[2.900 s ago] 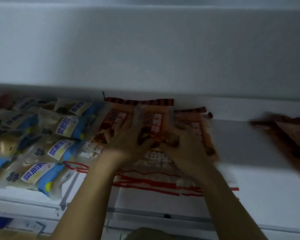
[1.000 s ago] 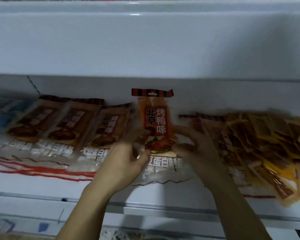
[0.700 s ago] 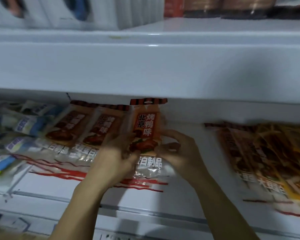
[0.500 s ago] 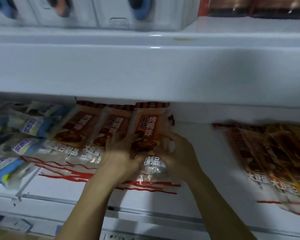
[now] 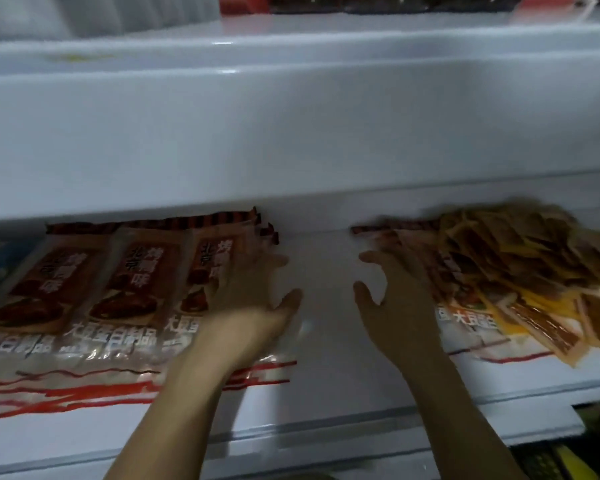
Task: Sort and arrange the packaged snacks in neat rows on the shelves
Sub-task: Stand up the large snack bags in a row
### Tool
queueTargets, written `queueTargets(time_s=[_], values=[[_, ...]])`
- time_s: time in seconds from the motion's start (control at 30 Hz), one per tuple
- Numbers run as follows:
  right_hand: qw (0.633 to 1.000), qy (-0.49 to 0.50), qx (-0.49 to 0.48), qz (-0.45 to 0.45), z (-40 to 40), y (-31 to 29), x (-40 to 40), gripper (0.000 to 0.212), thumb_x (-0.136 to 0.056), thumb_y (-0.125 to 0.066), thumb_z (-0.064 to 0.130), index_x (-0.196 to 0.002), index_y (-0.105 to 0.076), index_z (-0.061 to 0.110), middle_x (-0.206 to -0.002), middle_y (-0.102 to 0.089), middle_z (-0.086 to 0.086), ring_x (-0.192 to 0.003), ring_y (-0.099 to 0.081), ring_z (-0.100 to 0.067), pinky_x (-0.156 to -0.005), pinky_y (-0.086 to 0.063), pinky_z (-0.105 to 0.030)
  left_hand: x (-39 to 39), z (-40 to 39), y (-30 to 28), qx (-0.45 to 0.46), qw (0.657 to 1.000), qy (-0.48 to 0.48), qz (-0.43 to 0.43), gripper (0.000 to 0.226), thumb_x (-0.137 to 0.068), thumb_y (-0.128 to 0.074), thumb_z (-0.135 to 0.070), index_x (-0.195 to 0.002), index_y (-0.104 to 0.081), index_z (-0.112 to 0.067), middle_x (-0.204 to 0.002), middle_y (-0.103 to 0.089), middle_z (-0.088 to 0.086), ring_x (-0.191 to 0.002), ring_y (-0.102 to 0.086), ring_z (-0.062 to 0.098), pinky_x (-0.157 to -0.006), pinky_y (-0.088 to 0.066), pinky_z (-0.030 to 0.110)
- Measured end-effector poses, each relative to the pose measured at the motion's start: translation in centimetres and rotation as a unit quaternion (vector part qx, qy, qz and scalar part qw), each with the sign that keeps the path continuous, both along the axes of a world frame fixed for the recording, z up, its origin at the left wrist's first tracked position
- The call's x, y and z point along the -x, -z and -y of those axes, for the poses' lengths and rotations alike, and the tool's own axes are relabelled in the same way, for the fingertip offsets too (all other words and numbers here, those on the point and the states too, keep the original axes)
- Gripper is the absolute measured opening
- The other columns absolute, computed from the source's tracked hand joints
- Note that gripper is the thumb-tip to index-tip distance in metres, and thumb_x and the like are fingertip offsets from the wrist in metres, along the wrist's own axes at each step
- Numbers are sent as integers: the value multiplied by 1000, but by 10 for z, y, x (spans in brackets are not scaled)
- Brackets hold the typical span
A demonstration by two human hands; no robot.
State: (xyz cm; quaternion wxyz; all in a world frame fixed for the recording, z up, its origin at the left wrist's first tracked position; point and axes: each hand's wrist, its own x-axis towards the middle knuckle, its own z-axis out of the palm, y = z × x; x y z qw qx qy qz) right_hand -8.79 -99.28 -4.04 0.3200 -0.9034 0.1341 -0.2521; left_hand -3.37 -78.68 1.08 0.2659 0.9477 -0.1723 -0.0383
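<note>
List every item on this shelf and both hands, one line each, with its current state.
Row of red snack packs: lying flat, side by side, overlapping.
Left hand: fingers straight, resting on the rightmost red pack.
Right hand: open, reaching toward the loose pile, gripping nothing.
Loose pile of orange and yellow packs: jumbled, unsorted.
Shelf: bare gap between row and pile.
</note>
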Motion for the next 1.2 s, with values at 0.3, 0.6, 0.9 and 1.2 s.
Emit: queueTargets(time_s=[0.3,0.6,0.9,1.2], values=[[973,87,108,-185,121,23,43,42,-81,-73,25,-121,-62,21,-109,-69,-5,-91,-65,-29,-71,-53,-36,22,137,28,102,968,188,-131,39,-102,-55,-43,-140,-49,-38,-126,-60,-19,-104,-59,-7,-84,-44,5],[998,-20,59,-22,109,17,51,28,-78,-70,5,-97,-75,26,-92,-74,9,-85,-66,-10,-71,-43,-12,33,200,47,385,883,-2,-267,39,-103,-60,-15,-117,-46,-48,-103,-77,6,-92,-75,18,-85,-62,35],[992,-67,-58,-90,151,25,65,38,-88,-45,50,-118,-63,33,-109,-67,16,-104,-59,-15,-90,-52,-45,42,229,32,420,848,-16,-322,26,-103,-45,3,-109,-66,-10,-76,-70,9,-56,-61,19,-50,-49,25],[987,-29,-157,-3,155,15,69,33,-93,-64,43,-125,-56,38,-128,-55,15,-115,-54,-1,-90,-48,-21,40,210,43,349,929,-52,-113,17,-92,-69,-11,-102,-72,-24,-98,-73,-14,-88,-69,2,-79,-59,26]])
